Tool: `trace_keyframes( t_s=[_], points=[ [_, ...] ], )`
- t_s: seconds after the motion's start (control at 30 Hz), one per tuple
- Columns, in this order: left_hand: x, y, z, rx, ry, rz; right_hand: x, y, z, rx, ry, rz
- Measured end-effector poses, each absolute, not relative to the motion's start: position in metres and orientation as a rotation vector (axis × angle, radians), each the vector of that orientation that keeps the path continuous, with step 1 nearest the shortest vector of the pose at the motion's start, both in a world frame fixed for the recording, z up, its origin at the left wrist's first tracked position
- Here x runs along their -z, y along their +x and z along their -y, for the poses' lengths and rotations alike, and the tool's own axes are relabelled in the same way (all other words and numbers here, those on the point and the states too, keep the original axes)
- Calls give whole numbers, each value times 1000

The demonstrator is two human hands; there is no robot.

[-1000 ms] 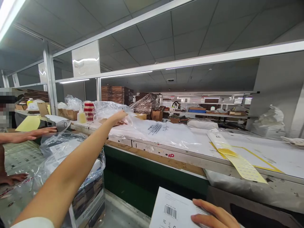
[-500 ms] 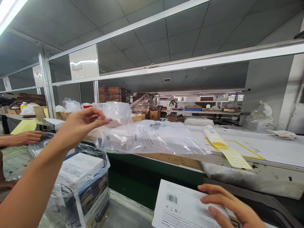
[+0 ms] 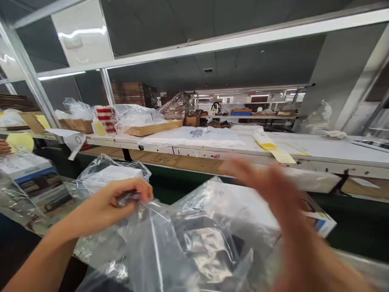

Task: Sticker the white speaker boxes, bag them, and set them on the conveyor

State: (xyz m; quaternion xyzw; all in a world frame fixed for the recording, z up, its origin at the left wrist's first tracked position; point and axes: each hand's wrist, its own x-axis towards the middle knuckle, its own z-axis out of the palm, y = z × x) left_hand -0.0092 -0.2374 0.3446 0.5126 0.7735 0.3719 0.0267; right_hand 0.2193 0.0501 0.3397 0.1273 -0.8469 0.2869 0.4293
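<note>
My left hand (image 3: pixel 118 202) is closed, its fingers pinching the edge of a clear plastic bag (image 3: pixel 158 247) printed with dark letters. The bag spreads across the lower middle, over or around part of a white box (image 3: pixel 243 198); how far the box is inside cannot be told. My right hand (image 3: pixel 291 219), smeared by motion, is raised in front of the box's right part. Whether it touches the bag or box is unclear. Left of the box, another white box (image 3: pixel 115 174) sits in a clear bag just beyond my left hand.
A long white bench (image 3: pixel 194 151) crosses ahead, with flat plastic bags (image 3: pixel 197 134) and a yellow-white label strip (image 3: pixel 270 146) on it. Red tape rolls (image 3: pixel 105 118) and a cardboard tray (image 3: pixel 154 127) stand left. A bagged printed box (image 3: pixel 39 186) and another person's hand (image 3: pixel 4 146) are far left.
My left hand has come down from the bench with the clear bag, which now lies over or around the white box. My right hand has risen and blurred. The view has shifted.
</note>
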Motion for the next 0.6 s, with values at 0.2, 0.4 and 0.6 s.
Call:
trace_keyframes(
  t_s=[0.2,0.4,0.6],
  points=[
    [-290,17,206,-1183,1447,-2055,-256,235,-29,-1273,76,2945],
    [-241,47,173,-1311,1611,-1974,-217,258,-46,-1917,-121,2422],
    [-221,70,142,-1266,1824,-2004,-226,266,-73,-2026,-406,2617]
  ],
)
